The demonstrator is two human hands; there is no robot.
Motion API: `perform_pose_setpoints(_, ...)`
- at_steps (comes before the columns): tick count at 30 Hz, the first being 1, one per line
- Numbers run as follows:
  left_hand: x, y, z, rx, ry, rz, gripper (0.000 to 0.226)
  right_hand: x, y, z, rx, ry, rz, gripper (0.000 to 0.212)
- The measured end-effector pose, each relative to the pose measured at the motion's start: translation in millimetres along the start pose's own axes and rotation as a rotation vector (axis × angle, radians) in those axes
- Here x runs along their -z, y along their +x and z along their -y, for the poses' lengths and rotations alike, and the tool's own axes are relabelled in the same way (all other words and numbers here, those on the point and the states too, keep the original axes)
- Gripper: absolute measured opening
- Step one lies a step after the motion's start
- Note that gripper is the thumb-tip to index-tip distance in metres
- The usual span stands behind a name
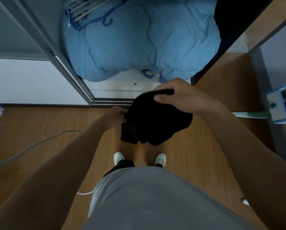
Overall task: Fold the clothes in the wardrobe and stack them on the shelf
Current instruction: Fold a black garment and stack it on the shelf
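A black garment [155, 120] hangs bunched in the air in front of me, above the wooden floor and just short of the wardrobe. My right hand [177, 93] grips its upper edge, fingers over the top and thumb underneath. My left hand [118, 113] pinches its left side. The lower part of the cloth droops in loose folds. The open wardrobe's white shelf [122, 78] lies straight ahead, mostly covered by a big blue duvet [139, 42].
Blue and grey hangers [90, 12] lie on the duvet at the back left. A sliding door frame [59, 52] stands left, dark clothing [235, 19] right. A grey cable [27, 150] crosses the floor at left; a blue and white box [281, 105] sits far right.
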State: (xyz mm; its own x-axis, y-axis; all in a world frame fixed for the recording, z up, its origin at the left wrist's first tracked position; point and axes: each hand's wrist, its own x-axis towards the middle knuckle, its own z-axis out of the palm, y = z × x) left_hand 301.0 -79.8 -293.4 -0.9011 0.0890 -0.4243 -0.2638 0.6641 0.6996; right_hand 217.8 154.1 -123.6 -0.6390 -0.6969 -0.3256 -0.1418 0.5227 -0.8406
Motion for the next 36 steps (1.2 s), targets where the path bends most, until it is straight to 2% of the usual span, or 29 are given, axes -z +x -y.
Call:
perform_pose_setpoints(3,6.8,-0.4,7.2,0.144,-0.066,-0.192,0.021,6.2,1.9,-7.5,-0.095,-0.17,0.155,0.022)
perform_pose_setpoints(7,24.8,0.6,1.8,0.172,-0.161,-0.41,0.032,-1.0,9.7,-19.5,-0.149,-0.419,0.258,0.033)
perform_pose_setpoints(9,30.8,0.2,-3.1,0.18,-0.15,-0.445,0.031,-10.8,13.4,-26.2,-0.175,-0.386,0.223,0.032)
perform_pose_setpoints(11,34.8,2.1,-6.7,0.175,-0.125,-0.481,0.023,-21.1,17.8,-30.6,-0.214,-0.259,0.105,0.024)
perform_pose_setpoints(14,40.5,5.5,-12.7,0.156,-0.104,-0.521,0.022,-28.6,20.1,-29.4,-0.208,-0.053,-0.052,0.025)
perform_pose_setpoints(17,47.5,5.1,-19.9,0.118,-0.108,-0.568,0.023,-24.9,15.8,-23.9,-0.179,-0.089,0.036,0.041)
perform_pose_setpoints(21,56.3,7.1,-28.6,0.015,-0.062,-0.519,0.023,-23.5,17.5,-18.7,-0.094,-0.221,0.155,0.05)
perform_pose_setpoints(25,60.4,10.7,-44.0,-0.012,-0.084,-0.472,0.034,-21.7,23.4,-8.0,-0.006,-0.261,0.229,0.053)
perform_pose_setpoints(27,56.7,12.2,-49.4,-0.017,-0.102,-0.379,0.038,-19.3,25.1,-3.3,0.024,-0.281,0.254,0.05)
perform_pose_setpoints(29,52.9,11.1,-50.5,-0.001,-0.128,-0.277,0.031,-18.8,27.1,2.4,0.06,-0.324,0.267,0.044)
perform_pose_setpoints(33,41.4,5.1,-53.2,0.027,-0.247,-0.226,0.016,-20.9,28.3,10.4,0.102,-0.363,0.214,0.036)
perform_pose_setpoints(36,26.2,-2.5,-61.1,0.065,-0.322,-0.246,0.028,-21.6,28.6,11.1,0.127,-0.335,0.102,0.037)
